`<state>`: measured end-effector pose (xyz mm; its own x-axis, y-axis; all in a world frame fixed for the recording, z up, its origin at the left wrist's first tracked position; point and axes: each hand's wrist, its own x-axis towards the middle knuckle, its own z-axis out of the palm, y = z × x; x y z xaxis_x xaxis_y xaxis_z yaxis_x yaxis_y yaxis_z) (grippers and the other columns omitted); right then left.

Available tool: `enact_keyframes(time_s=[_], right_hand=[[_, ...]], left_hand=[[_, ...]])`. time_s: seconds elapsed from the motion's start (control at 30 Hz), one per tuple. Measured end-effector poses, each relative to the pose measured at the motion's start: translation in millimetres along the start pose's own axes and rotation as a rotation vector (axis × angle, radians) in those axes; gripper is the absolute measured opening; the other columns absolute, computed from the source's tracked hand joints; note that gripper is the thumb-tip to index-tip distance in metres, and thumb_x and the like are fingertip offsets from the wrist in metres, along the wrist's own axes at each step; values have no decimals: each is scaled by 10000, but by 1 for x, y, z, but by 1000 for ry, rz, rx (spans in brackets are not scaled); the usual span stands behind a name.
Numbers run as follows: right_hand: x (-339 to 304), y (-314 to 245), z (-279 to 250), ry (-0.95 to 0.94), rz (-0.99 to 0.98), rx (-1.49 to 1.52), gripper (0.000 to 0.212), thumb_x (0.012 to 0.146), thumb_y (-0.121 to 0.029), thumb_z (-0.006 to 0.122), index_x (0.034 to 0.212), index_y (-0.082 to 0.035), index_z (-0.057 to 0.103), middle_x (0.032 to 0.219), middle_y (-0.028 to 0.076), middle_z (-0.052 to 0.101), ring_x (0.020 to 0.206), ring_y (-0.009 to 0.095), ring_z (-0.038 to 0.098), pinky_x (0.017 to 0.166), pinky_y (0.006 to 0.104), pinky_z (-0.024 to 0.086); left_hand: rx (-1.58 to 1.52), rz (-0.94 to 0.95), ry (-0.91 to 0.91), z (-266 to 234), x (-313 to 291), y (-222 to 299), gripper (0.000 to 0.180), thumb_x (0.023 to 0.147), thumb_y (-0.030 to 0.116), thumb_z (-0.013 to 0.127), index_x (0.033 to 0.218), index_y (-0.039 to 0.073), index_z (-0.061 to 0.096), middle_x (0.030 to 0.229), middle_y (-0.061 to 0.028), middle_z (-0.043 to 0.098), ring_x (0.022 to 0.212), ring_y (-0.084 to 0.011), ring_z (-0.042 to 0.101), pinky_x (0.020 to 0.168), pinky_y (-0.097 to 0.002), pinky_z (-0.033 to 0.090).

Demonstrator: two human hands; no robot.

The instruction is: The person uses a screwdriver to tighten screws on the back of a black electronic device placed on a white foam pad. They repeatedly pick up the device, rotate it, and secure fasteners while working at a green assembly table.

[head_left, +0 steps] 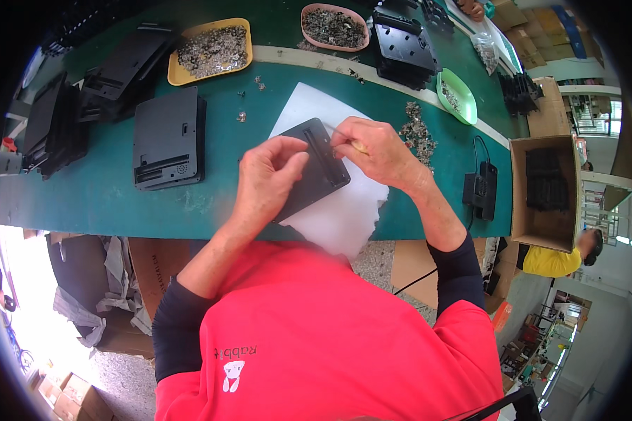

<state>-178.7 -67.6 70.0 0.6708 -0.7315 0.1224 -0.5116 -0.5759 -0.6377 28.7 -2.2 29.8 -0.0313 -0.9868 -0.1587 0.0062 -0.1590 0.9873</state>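
Note:
A flat black plastic panel with a long slot near its far edge lies tilted on a white foam sheet in front of me. My left hand rests over the panel's left side, thumb and fingers curled toward each other; whatever lies between the fingertips is too small to tell. Closed around a thin tool with a yellowish handle is my right hand, at the panel's right edge beside the slot. The tool's exact kind and its tip are hard to make out.
Stacked black panels stand at left, more at back right. Small metal parts fill a yellow tray, a pink tray and a green tray; a loose pile lies right. An open carton adjoins the table.

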Motion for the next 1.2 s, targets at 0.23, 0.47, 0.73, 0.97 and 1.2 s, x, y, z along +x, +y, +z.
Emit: enact_keyframes(time_s=[0.23,0.47,0.73,0.97,1.2], right_hand=[[6,2,0,-140,-148,-224,45,844,-26,642,873,2,621,966,84,625,787,299,639,674,363,528],[5,8,-1,-132,-200,-192,74,818,-31,675,867,-14,623,960,67,618,777,278,642,658,358,531],[2,15,6,-94,-282,-311,101,780,-16,690,850,-25,618,947,52,608,698,249,634,576,329,529],[1,18,8,-76,-312,-318,89,780,-20,673,851,-30,621,939,56,610,698,236,642,570,322,537],[-1,27,14,21,-318,-203,114,755,-21,720,843,-29,649,927,51,624,727,234,649,604,321,543]], left_hand=[[-31,-49,-38,-8,8,-3,183,915,40,635,1077,-40,666,831,-36,679,719,-66,626,617,-203,519],[-100,-45,-73,-12,12,-11,123,929,0,595,1026,-55,647,887,-74,682,765,-100,661,677,-218,561],[29,-17,-102,-11,10,-8,103,974,49,536,966,-35,594,899,-73,660,768,-104,647,634,-224,544],[-15,-36,-85,-13,11,-9,110,973,58,542,998,-37,591,884,-78,662,747,-99,642,605,-219,528],[-73,-51,-74,-12,13,-11,117,938,39,605,1019,-45,608,854,-87,686,738,-114,676,609,-213,548]])
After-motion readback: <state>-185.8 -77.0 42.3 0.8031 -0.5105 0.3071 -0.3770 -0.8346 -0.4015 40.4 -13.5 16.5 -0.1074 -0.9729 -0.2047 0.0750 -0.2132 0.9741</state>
